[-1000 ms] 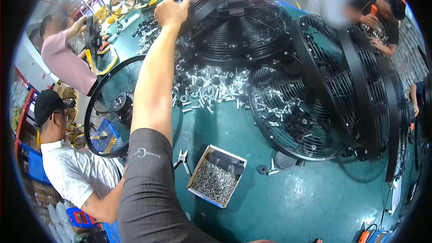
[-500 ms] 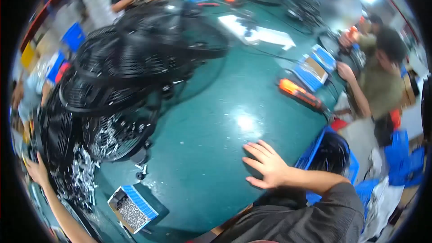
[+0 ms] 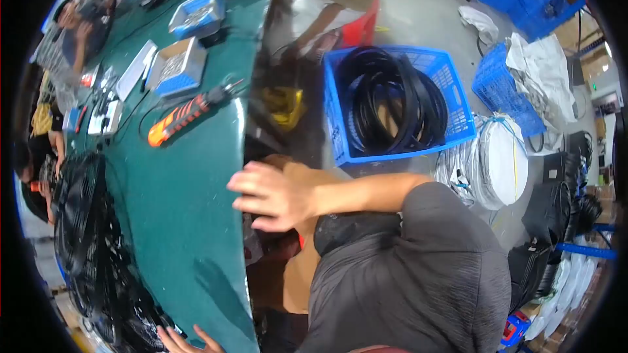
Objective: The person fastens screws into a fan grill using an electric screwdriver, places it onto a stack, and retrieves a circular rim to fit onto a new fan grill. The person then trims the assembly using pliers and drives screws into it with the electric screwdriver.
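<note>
Nowhere legible writing near right hand (image 3: 275,195).

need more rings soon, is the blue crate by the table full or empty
Neither: the blue crate holds a loose pile of black rings, with its mesh walls still showing.

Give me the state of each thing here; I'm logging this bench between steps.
right hand: open, fingers spread, at table edge
left hand: open, by fan guards
table: green, bare middle
blue crate: holds black coiled rings
orange tool: lying flat
fan guards: stacked on table
</note>
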A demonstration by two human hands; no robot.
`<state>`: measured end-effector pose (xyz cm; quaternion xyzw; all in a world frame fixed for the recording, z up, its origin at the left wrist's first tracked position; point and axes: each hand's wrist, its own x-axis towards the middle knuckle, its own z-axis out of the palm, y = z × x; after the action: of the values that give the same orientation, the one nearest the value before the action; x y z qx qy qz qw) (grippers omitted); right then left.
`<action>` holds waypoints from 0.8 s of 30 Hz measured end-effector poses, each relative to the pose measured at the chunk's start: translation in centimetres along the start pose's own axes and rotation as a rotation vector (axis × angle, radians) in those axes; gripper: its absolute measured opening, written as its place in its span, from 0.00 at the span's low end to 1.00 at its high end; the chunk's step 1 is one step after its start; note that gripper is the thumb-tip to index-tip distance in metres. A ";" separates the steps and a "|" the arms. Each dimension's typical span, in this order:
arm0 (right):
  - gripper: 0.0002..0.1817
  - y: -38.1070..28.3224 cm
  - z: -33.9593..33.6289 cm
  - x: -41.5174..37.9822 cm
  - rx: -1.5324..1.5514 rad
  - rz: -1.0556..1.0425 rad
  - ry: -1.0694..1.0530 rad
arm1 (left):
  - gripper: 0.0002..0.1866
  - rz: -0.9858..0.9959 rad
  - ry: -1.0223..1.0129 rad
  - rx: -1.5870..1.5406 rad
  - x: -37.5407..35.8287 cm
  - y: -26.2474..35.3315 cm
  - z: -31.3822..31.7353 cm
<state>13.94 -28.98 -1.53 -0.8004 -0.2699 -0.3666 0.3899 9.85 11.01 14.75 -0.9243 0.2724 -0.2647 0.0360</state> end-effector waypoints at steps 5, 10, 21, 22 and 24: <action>0.38 7.5 -17.0 -11.9 -0.680 0.620 0.004 | 0.32 -0.185 0.002 -0.003 -0.7 7.8 4.4; 0.39 11.6 -27.3 -21.6 -1.272 1.139 0.087 | 0.34 -0.288 0.046 -0.064 0.8 12.4 6.9; 0.37 8.0 -31.2 -14.1 0.032 1.247 0.653 | 0.23 -0.468 0.159 -0.268 0.7 14.9 6.1; 0.39 7.0 -32.5 -13.1 -0.029 1.249 0.590 | 0.18 -0.465 0.196 -0.275 -0.5 14.4 6.5; 0.40 3.9 -35.6 -11.2 -0.053 1.163 0.430 | 0.10 -0.478 0.269 -0.347 -2.1 14.5 6.5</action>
<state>-3.23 -62.00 3.02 -0.7342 0.3041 -0.2537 0.5515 4.58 -0.72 5.14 -0.9112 0.0909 -0.3353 -0.2216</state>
